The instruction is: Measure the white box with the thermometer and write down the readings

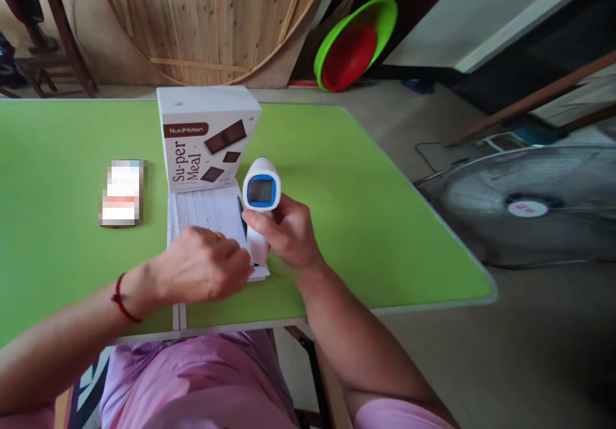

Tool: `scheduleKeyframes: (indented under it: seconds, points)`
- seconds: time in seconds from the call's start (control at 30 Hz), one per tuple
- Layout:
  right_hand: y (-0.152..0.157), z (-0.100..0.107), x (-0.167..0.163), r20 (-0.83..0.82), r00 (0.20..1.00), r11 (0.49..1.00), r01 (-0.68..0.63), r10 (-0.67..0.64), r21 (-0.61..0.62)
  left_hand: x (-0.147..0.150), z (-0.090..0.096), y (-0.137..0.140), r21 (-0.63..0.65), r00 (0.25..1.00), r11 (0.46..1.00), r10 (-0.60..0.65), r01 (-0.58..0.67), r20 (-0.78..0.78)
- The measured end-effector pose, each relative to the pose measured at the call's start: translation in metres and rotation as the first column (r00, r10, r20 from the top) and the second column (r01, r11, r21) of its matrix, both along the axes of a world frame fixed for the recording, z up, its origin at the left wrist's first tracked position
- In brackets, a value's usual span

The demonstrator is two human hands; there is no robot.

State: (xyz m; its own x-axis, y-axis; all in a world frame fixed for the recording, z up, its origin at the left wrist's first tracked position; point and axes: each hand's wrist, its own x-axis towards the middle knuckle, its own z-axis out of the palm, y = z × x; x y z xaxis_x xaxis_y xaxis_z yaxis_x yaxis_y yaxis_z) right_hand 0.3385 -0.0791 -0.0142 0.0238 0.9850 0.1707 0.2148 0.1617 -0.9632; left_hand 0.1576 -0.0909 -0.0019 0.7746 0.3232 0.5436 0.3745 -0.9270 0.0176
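I see a person in pink seated at a green surface (385,243), both hands in front of them. The right hand (296,233) grips a white handheld thermometer (261,166), the thumb resting across it just below the head. It is upright, its blue-framed screen (262,191) facing the person, over the right side of some written pages (206,210); I can't tell whether the handle's foot touches them. The left hand (202,265) is curled into a loose fist over the near part of the pages, knuckles up, close to the handle; I can't tell whether anything sits inside it. A dark red bracelet (126,297) circles that wrist.

A dark pen (242,216) lies along the pages' right edge, partly hidden by the thermometer. At their far end stands a white box (192,105) reading "NutriMotion Su-per Meal", and a phone (122,193) lies to the left, well apart from the hands. Off to the right is a large fan (528,208); beyond the surface, a green basin (385,17) and a red one (349,57) lean tilted near a round wooden panel (216,18).
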Motion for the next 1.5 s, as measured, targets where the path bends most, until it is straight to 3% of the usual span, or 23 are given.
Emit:
scheduleKeyframes:
  seconds: [0.1, 0.17, 0.23, 0.3, 0.37, 0.43, 0.87, 0.93, 1.0, 1.07, 1.17, 1.27, 1.4, 1.5]
  points:
    - [0.007, 0.001, 0.012, 0.106, 0.992, 0.997, 0.056, -0.061, 0.044, 0.014, -0.017, -0.017, -0.034, 0.937, 0.998, 0.037, -0.052, -0.349]
    - [0.016, 0.003, 0.025, 0.251, 0.964, 0.996, 0.079, -0.084, 0.031, 0.017, -0.025, -0.022, -0.065, 0.892, 0.99, 0.081, -0.123, -0.445]
    - [0.026, 0.002, 0.036, 0.494, 0.866, 0.992, 0.118, -0.079, -0.049, 0.017, -0.027, -0.023, -0.07, 0.877, 0.984, 0.111, -0.162, -0.468]
    - [0.036, -0.002, 0.044, 0.721, 0.692, 0.967, 0.213, -0.048, -0.139, 0.017, -0.026, -0.022, -0.078, 0.864, 0.977, 0.137, -0.198, -0.485]
    - [0.044, -0.007, 0.045, 0.832, 0.554, 0.939, 0.289, -0.005, -0.187, 0.017, -0.025, -0.022, -0.086, 0.85, 0.967, 0.167, -0.24, -0.499]
    - [0.048, -0.012, 0.043, 0.865, 0.501, 0.926, 0.314, 0.027, -0.211, 0.018, -0.024, -0.021, -0.09, 0.837, 0.957, 0.192, -0.275, -0.513]
    - [0.047, -0.022, 0.035, 0.897, 0.441, 0.933, 0.317, 0.013, -0.169, 0.022, -0.033, -0.025, -0.031, 0.812, 0.968, 0.191, -0.249, -0.551]
    - [0.045, -0.023, 0.036, 0.906, 0.42, 0.945, 0.313, -0.051, -0.091, 0.023, -0.034, -0.026, -0.014, 0.819, 0.974, 0.183, -0.227, -0.544]
    - [0.042, -0.023, 0.034, 0.892, 0.41, 0.951, 0.304, -0.19, 0.063, 0.024, -0.036, -0.029, 0.007, 0.827, 0.979, 0.174, -0.202, -0.535]
    - [0.038, -0.024, 0.029, 0.841, 0.453, 0.946, 0.262, -0.296, 0.192, 0.026, -0.04, -0.033, 0.031, 0.836, 0.983, 0.169, -0.179, -0.522]
    - [0.033, -0.028, 0.017, 0.808, 0.546, 0.975, 0.137, -0.221, 0.174, 0.025, -0.047, -0.039, 0.06, 0.847, 0.984, 0.176, -0.169, -0.502]
    - [0.027, -0.034, 0.005, 0.855, 0.507, 0.994, 0.066, -0.106, 0.084, 0.019, -0.053, -0.044, 0.09, 0.87, 0.983, 0.185, -0.162, -0.457]
    - [0.024, -0.04, 0.002, 0.897, 0.435, 0.997, 0.007, -0.076, 0.081, 0.007, -0.055, -0.044, 0.092, 0.937, 0.987, 0.152, -0.129, -0.313]
    - [0.022, -0.036, 0.008, 0.852, 0.517, 0.989, -0.059, -0.084, 0.133, 0.003, -0.056, -0.041, 0.043, 0.95, 0.989, 0.149, -0.143, -0.274]
